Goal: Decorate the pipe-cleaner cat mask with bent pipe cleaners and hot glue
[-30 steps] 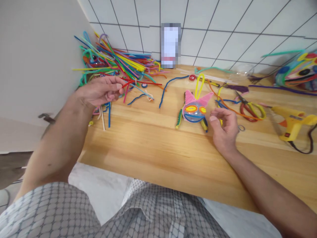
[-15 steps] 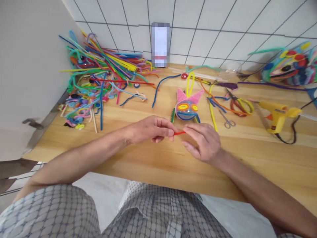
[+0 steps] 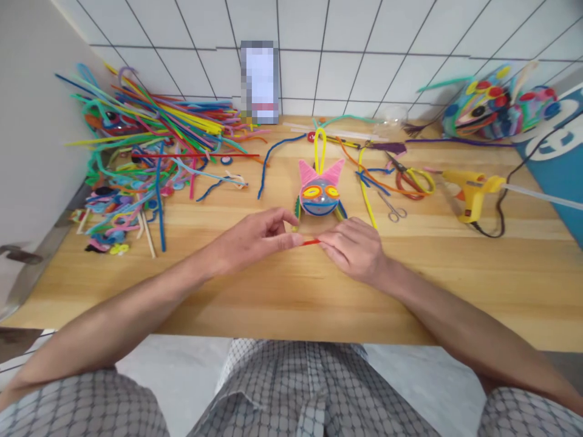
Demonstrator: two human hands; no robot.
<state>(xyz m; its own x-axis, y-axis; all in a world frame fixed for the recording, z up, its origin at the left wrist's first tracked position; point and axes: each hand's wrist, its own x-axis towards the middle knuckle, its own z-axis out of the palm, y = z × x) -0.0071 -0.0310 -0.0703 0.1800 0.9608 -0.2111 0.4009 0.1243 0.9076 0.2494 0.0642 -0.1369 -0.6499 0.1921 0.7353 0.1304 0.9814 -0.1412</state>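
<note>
A short piece of red pipe cleaner [image 3: 311, 242] spans the gap between my two hands, just above the table. My right hand [image 3: 353, 247] is closed, pinching its right end between thumb and fingers. At the left end, the thumb of my left hand [image 3: 262, 238] presses on it, while the index finger arches up, apart from the thumb; the fingers below are hidden. Directly behind my hands sits a clear-bodied ornament [image 3: 321, 197] with pink pointed ears, yellow-and-orange eyes, a blue mouth and a yellow loop [image 3: 320, 149] on top.
Pipe cleaners [image 3: 182, 121] and craft bits heap at left. A phone [image 3: 259, 82] leans on the tiles. At right lie yellow-handled scissors [image 3: 421, 181], small scissors [image 3: 395, 213], a corded yellow glue gun [image 3: 471, 191] and a colourful decorated figure [image 3: 476, 109].
My right fingers have closed around the red piece's end. My left index finger has lifted away from its thumb. The view has shifted to the right.
</note>
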